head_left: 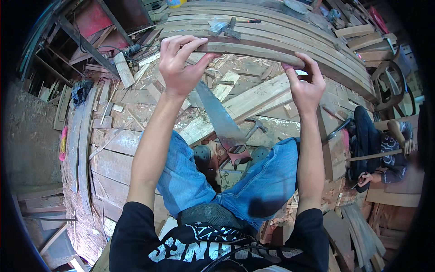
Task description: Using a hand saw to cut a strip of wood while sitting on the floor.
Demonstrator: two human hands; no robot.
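Observation:
A narrow strip of wood point(253, 51) is held up crosswise in front of me, over the planks. My left hand point(179, 63) pinches its left end between thumb and fingers. At the right end my right hand point(306, 81) grips it the same way, thumb beneath and fingers curled over. Below the strip, a handsaw point(221, 115) lies slanted, its reddish handle point(236, 154) between my legs. Beside the saw blade rests a claw hammer point(256, 127). Just beyond the strip, another hammer point(232, 29) lies on the stacked boards.
Long boards point(281, 29) are stacked across the far side. Offcuts and a thick plank point(258, 97) cover the ground around my feet. A power tool point(132, 50) lies at the far left. On the right, another person point(385, 149) sits holding a wooden strip, near a curved wooden frame point(393, 84).

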